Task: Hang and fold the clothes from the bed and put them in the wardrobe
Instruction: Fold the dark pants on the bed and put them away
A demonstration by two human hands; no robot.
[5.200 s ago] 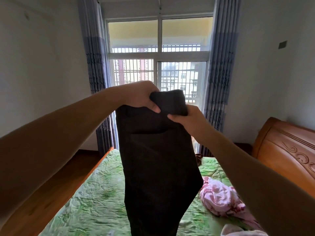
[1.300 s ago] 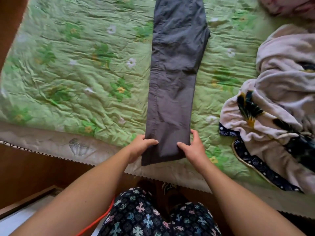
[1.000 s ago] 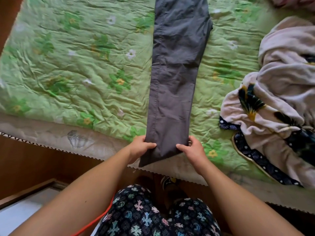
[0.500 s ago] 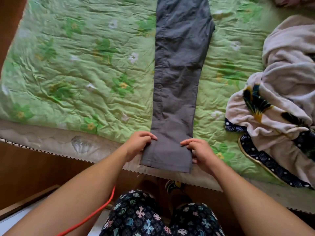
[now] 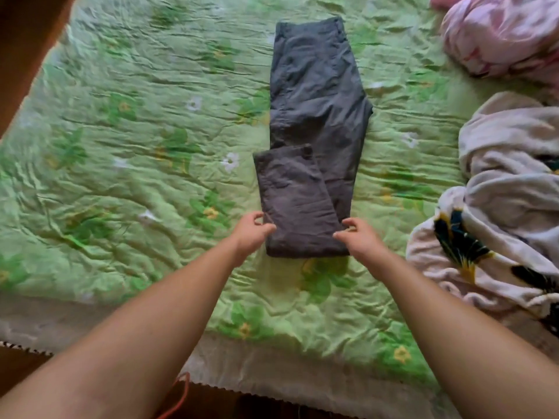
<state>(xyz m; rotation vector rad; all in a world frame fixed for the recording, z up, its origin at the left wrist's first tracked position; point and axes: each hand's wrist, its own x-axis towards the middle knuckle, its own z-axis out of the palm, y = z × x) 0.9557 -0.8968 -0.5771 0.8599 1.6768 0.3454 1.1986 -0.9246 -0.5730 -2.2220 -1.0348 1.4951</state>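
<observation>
Grey trousers (image 5: 317,86) flat on green bedspread (image 5: 121,161), centre toward 12 o'clock, hem end doubled over once. Left hand (image 5: 252,234) and right hand (image 5: 361,238) each pinch a fold corner, fingers curled. More folds left. Beige garment (image 5: 508,182) at 3 and pink garment (image 5: 499,34) at 1 still unfolded.

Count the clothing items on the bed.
3: grey trousers in the centre, pink garment at top right, cream patterned garment at the right edge. More may lie outside the frame.

You face bed (image 5: 287,376) under wrinkled green floral quilt (image 5: 136,176), pale scalloped border at near edge. Brown wood floor (image 5: 24,46) off far-left corner. Daylight soft.
</observation>
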